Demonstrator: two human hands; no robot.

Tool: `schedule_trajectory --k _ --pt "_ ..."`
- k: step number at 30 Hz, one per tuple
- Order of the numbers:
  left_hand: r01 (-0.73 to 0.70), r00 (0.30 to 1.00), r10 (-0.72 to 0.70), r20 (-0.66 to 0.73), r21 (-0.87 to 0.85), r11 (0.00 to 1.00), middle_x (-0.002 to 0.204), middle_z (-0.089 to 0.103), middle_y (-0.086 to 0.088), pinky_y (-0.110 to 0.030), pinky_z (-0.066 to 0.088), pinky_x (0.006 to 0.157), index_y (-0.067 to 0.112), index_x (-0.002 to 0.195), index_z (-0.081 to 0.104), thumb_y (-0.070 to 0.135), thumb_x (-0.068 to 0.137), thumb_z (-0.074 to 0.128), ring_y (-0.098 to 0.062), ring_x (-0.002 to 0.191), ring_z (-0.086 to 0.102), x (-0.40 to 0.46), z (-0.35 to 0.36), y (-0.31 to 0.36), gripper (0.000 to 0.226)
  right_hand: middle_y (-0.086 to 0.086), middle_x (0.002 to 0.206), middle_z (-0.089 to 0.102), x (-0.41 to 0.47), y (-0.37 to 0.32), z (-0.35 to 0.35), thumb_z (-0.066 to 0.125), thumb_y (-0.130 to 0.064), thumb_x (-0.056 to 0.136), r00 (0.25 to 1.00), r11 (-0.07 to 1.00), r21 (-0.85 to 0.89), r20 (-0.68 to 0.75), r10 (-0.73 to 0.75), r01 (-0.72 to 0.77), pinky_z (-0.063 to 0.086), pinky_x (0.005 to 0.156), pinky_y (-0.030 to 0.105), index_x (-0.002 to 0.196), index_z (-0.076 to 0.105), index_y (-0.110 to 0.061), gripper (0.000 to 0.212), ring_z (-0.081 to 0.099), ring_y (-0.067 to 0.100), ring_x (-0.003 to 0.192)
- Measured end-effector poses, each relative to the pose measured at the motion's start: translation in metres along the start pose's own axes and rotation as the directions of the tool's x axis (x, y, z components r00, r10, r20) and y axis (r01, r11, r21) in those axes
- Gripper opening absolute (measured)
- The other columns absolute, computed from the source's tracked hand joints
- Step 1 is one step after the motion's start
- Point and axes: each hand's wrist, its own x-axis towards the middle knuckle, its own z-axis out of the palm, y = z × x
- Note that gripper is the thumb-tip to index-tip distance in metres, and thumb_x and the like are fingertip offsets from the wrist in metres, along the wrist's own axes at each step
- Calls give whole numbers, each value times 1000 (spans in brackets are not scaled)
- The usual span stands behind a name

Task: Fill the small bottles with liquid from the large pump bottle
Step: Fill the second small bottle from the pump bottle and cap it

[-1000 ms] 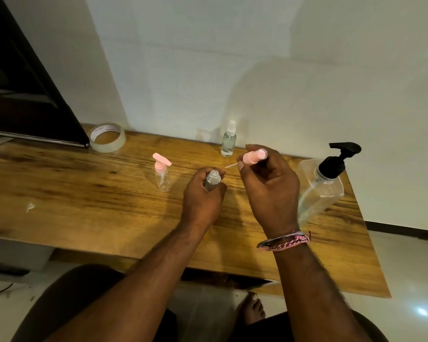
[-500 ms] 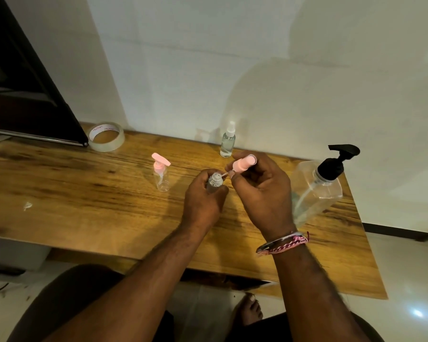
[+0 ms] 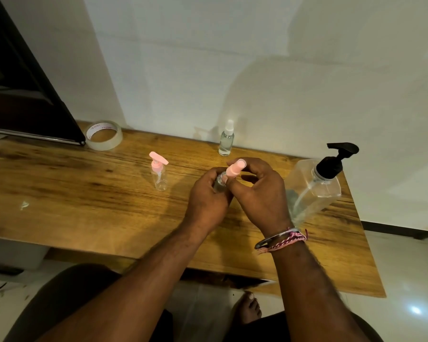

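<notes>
Head view: left hand (image 3: 208, 201) wrapped round small clear bottle (image 3: 219, 185) over wooden table (image 3: 84, 193); right hand (image 3: 260, 193) pinching pink pump cap (image 3: 234, 169) at bottle neck, hands touching. Large pump bottle (image 3: 314, 188) just right; pink-capped bottle (image 3: 159, 174) and spray bottle (image 3: 226, 139) standing apart.

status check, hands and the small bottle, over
Left hand grips small bottle. Right hand pinches pink pump cap at its neck, not yet seated. Large pump bottle stands to the right, untouched. Nothing blocking.
</notes>
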Motion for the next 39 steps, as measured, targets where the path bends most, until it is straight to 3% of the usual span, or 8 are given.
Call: schedule_trajectory --k 7,11,14,18,24,28,32,39 --pt "-12 999 12 29 -14 1000 114 76 13 -29 60 88 30 128 71 14 96 75 -3 107 70 -2 0 4 36 -16 105 73 2 4 -1 81 -20 80 997 999 13 57 51 -52 57 90 34 105 76 -30 27 66 2 100" --pt "-2 999 2 34 -5 1000 118 76 14 -37 60 97 35 128 71 15 95 75 -7 114 70 -1 0 6 39 -16 103 74 2 4 -3 80 -22 83 992 995 51 93 84 -89 57 92 36 106 76 -32 25 67 2 100" --pt "11 999 -12 31 21 1000 114 77 12 -44 62 95 30 129 72 19 95 76 -10 110 72 0 -1 6 36 -16 106 74 2 5 -2 77 -26 86 991 996 41 107 75 -80 57 92 40 109 75 -32 24 67 4 102" --pt "8 999 -8 45 10 1000 112 78 13 -42 62 94 29 128 73 23 96 76 -7 109 72 -2 -1 8 33 -14 105 74 2 5 -2 71 -27 89 993 997 46 99 61 -66 58 89 43 110 76 -30 22 67 7 103" --pt "27 999 -27 44 3 1000 105 79 12 -40 63 89 30 118 75 22 99 72 -7 102 74 -3 -1 11 21 -16 110 70 1 7 0 74 -30 88 996 999 -40 89 15 -11 56 90 34 113 74 -28 25 64 1 103" --pt "21 998 -22 51 24 1000 104 79 14 -41 63 90 33 117 76 22 100 70 -5 100 74 -3 -1 13 21 -16 119 69 1 5 -2 76 -24 87 991 996 65 124 57 -66 56 93 28 126 68 -31 40 63 1 112" --pt "18 998 -19 52 11 1000 106 79 13 -46 62 94 31 117 76 23 99 72 -7 104 74 -4 -2 16 21 -13 109 73 2 4 -1 75 -19 88 995 991 115 87 52 -62 57 95 41 111 76 -25 24 68 6 105" --pt "29 999 -30 27 47 998 103 78 11 -45 63 90 31 114 75 20 98 72 -8 101 73 -4 0 15 19 -12 102 73 2 6 3 86 -34 78 995 992 72 22 102 -104 59 87 34 103 71 -26 30 68 3 98"
